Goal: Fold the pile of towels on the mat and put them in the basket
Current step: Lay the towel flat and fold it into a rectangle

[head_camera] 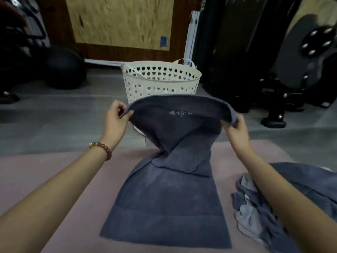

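Note:
A dark blue-grey towel (169, 203) lies lengthwise on the pink mat (54, 179), its near half flat. Its far end is lifted off the mat and twisted at the middle. My left hand (116, 121) pinches the far left corner and my right hand (235, 128) pinches the far right corner, both raised in front of the basket. The white basket (160, 79) with heart-shaped holes stands on the floor just beyond the mat; nothing shows inside it from here. A crumpled pile of grey and blue towels (255, 207) lies on the mat at the right, partly hidden by my right forearm.
Grey floor (54, 115) runs between the mat and the back wall. A dark round ball (63, 68) sits at the back left. Black exercise equipment (273, 79) crowds the right side close to the basket. A wooden board (118, 21) leans on the wall behind.

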The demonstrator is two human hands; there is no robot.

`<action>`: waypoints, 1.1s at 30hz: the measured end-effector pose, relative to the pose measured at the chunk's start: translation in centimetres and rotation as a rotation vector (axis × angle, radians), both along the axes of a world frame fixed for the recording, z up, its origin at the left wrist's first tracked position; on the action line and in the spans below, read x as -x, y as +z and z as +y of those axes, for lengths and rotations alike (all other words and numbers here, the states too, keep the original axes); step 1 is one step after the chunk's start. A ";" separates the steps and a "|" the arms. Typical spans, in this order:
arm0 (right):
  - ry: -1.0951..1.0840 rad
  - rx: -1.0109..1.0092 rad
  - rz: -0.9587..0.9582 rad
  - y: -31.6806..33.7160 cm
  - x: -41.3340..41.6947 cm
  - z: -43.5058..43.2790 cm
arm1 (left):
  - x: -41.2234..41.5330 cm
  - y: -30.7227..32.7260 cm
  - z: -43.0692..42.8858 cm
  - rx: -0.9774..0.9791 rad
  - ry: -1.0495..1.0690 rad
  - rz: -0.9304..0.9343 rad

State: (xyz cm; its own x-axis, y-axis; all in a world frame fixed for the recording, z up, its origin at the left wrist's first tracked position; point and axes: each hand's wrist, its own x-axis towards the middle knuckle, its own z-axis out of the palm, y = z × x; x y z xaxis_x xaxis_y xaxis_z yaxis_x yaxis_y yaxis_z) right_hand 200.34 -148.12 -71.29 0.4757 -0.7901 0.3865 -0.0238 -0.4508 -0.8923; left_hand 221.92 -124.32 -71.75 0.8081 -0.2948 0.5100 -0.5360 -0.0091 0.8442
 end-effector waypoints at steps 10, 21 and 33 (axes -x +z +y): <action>-0.088 -0.369 0.400 -17.5 12.6 4.1 | 6.4 -20.1 10.4 -0.630 -0.376 0.085; -0.147 -1.054 0.250 -20.6 14.3 6.4 | 10.4 -23.5 12.5 -0.500 -0.136 0.518; -0.097 -0.531 0.483 -22.0 14.1 6.7 | 8.7 -22.3 12.0 -0.526 -0.035 0.530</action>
